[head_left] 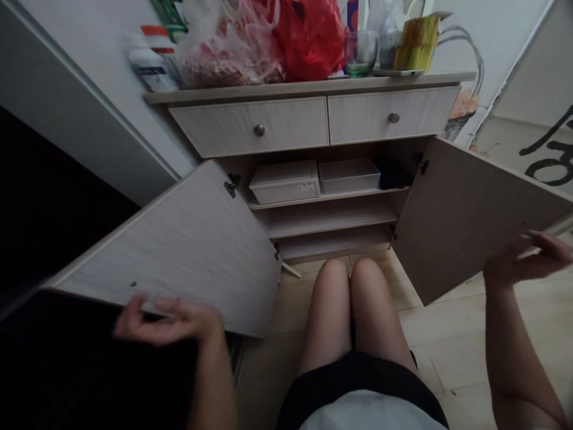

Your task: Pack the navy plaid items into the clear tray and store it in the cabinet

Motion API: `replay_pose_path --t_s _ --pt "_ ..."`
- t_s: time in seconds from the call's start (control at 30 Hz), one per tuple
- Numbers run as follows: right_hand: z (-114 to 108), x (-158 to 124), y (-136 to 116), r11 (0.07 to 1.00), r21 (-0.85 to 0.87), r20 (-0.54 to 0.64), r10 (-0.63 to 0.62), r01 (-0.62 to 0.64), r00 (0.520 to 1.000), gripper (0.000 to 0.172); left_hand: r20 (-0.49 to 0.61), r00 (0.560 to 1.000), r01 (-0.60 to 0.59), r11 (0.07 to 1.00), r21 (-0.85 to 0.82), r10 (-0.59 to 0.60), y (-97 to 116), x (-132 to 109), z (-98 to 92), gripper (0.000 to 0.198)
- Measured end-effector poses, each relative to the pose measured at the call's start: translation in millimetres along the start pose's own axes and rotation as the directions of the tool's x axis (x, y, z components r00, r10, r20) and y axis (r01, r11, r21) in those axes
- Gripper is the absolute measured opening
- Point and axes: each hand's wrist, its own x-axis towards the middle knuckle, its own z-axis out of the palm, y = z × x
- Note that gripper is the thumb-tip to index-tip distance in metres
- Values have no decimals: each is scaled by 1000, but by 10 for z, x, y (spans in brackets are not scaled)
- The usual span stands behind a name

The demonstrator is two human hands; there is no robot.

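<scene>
A pale wood cabinet has both lower doors swung wide. My left hand (168, 321), slightly blurred, is at the lower edge of the left door (179, 245), palm up with loosely bent fingers apart; whether it touches the door is unclear. Near the outer edge of the right door (470, 215), my right hand (526, 258) has its fingers stretched outward and grips nothing. Between the doors, the upper shelf bears a white lidded box (284, 182), a clear lidded box (349, 176) and a dark item (393, 173) whose kind is hidden in shadow.
Two closed drawers (250, 128) sit above the shelves. Plastic bags (308, 42), white bottles (152, 65), a glass (360, 54) and a yellow container (416, 43) crowd the cabinet top. My bent knees (349, 286) are in front, over the tiled floor (452, 334). A bag (463, 110) is at the right.
</scene>
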Motion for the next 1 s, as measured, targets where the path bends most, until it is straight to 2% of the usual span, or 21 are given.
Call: replay_pose_path --t_s 0.03,0.07,0.1,0.17,0.27,0.37,0.47,0.53,0.67,0.77,0.87,1.0 --pt "89 -36 -116 999 33 114 -46 42 992 35 21 999 -33 999 2 33 71 65 177 30" --pt "205 -76 -217 995 70 257 -85 69 963 34 48 997 -65 998 3 65 120 142 373 29" --pt "349 -121 -300 990 111 399 -119 81 909 33 79 992 -99 995 5 99 148 229 582 28" --pt "709 -231 -420 978 192 593 -180 80 785 31 147 975 -170 985 19 166 147 423 1014 25" --pt "1351 -427 -499 967 245 758 -235 68 608 30 258 928 -293 953 69 267 100 724 1632 21" --pt "1961 -623 -509 974 181 874 -224 138 430 30 442 836 -426 893 147 326 131 1007 2152 23" --pt "2427 -777 -515 960 134 939 -202 246 278 31 589 743 -531 815 231 318 249 1271 2543 26" --pt "2650 -856 -527 944 114 961 -184 310 205 33 642 711 -571 768 290 287 329 1431 2735 30" --pt "2926 -971 -548 907 103 984 -154 408 93 32 690 683 -594 732 333 240 399 1661 3014 37" --pt "3032 -1033 -551 897 77 994 -105 435 42 30 726 658 -600 722 345 201 391 1733 3176 37" --pt "3087 -1073 -557 903 44 997 -64 428 33 30 733 655 -599 717 355 185 379 1748 3296 38" --pt "3099 -1067 -565 909 65 995 -92 412 46 31 730 665 -586 718 376 161 376 1746 3339 42"
